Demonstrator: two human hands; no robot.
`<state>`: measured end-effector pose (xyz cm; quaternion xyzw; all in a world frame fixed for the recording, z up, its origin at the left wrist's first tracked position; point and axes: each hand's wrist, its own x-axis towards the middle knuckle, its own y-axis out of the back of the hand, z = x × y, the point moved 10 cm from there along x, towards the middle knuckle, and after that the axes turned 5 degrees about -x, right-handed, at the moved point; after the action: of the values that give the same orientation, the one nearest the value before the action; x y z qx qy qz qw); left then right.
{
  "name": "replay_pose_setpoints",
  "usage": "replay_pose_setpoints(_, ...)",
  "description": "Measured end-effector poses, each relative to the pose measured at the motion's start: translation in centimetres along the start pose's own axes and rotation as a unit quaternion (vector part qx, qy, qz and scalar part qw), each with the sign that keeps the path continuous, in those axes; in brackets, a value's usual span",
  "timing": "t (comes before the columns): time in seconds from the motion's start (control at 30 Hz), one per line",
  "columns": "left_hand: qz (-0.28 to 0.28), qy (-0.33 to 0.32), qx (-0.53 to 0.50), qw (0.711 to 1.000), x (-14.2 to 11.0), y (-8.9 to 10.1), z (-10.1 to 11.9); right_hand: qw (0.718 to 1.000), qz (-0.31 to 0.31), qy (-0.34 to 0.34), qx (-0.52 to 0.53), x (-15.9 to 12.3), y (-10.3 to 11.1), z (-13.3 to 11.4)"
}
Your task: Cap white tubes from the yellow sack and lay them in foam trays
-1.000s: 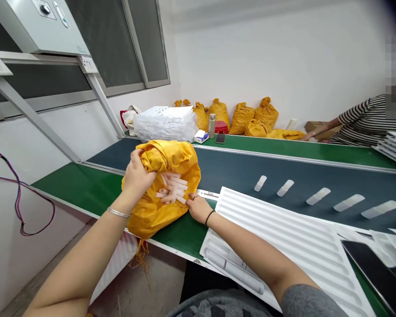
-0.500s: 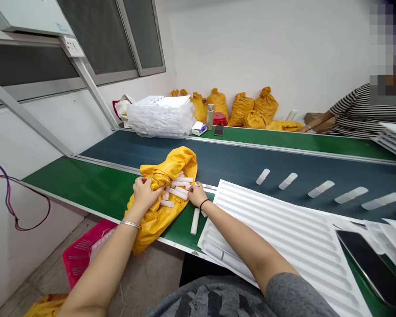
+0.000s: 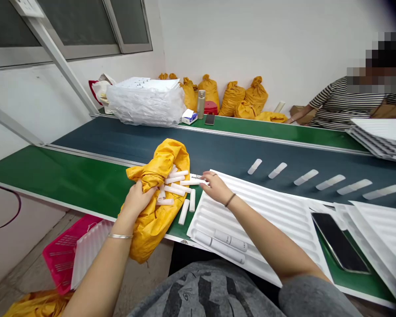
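My left hand (image 3: 138,198) is closed on the gathered neck of a yellow sack (image 3: 152,224), which leans over the near edge of the green table. Several white tubes (image 3: 174,189) spill from the sack's mouth. Fingers apart, my right hand (image 3: 216,188) hovers by the upper left corner of a ribbed white tray (image 3: 267,215); the end of one tube (image 3: 189,182) lies close to its fingertips, and contact is unclear. Two more tubes, one of them a loose tube (image 3: 184,212), lie between sack and tray. Two printed tubes (image 3: 231,240) rest in the tray's near grooves.
Pale capped tubes (image 3: 306,177) lie in a row on the dark conveyor belt (image 3: 224,147). A phone (image 3: 339,242) and more trays (image 3: 383,242) are at the right. A pink basket (image 3: 57,259) stands below left. Across the belt sits a person in a striped top (image 3: 343,103).
My right hand has moved right, off the sack's mouth, and its fingers have spread. More tubes now lie beside the sack. The left hand keeps its hold; the whole view has shifted.
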<state>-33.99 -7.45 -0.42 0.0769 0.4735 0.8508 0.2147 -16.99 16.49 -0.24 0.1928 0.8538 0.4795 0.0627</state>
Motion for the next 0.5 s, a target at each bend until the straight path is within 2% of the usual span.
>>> replay_pose_setpoints(0.03,0.028,-0.001,0.011,1.0,-0.6,0.8,0.1,1.0,0.009,-0.006,-0.002,-2.0,1.4,0.6)
replay_pose_setpoints(0.1,0.135,-0.029,0.048,0.989,-2.5,3.3,1.4,1.0,-0.002,-0.016,-0.007,-6.5,2.9,1.8)
replay_pose_setpoints(0.13,0.191,-0.067,0.065,0.977,-3.8,4.4,2.8,0.999,-0.023,-0.022,-0.011,-8.7,2.9,2.4)
replay_pose_setpoints(0.17,0.223,-0.122,0.076,0.964,-5.1,4.7,4.5,0.999,-0.044,-0.03,-0.011,-10.8,2.4,3.0)
replay_pose_setpoints(0.2,0.212,-0.189,0.078,0.956,-6.4,4.0,6.3,0.997,-0.063,-0.036,-0.005,-12.6,1.7,3.4)
replay_pose_setpoints(0.23,0.153,-0.253,0.075,0.952,-7.4,2.1,8.1,0.996,-0.078,-0.041,0.007,-14.1,0.7,3.8)
replay_pose_setpoints(0.27,0.067,-0.301,0.072,0.949,-8.3,-0.5,9.4,0.995,-0.083,-0.043,0.021,-15.3,-0.3,4.0)
replay_pose_setpoints(0.33,-0.098,-0.337,0.077,0.933,-10.1,-6.2,10.5,0.996,-0.071,-0.045,0.039,-16.7,-2.0,4.2)
replay_pose_setpoints(0.37,-0.144,-0.333,0.086,0.928,-10.6,-8.4,10.4,0.996,-0.062,-0.047,0.038,-17.0,-2.6,4.3)
replay_pose_setpoints(0.43,-0.16,-0.31,0.105,0.931,-10.8,-11.2,9.8,0.996,-0.059,-0.058,0.014,-17.3,-3.4,4.2)
replay_pose_setpoints(0.5,-0.146,-0.292,0.116,0.938,-10.3,-12.3,9.0,0.994,-0.084,-0.061,-0.028,-17.3,-3.9,3.9)
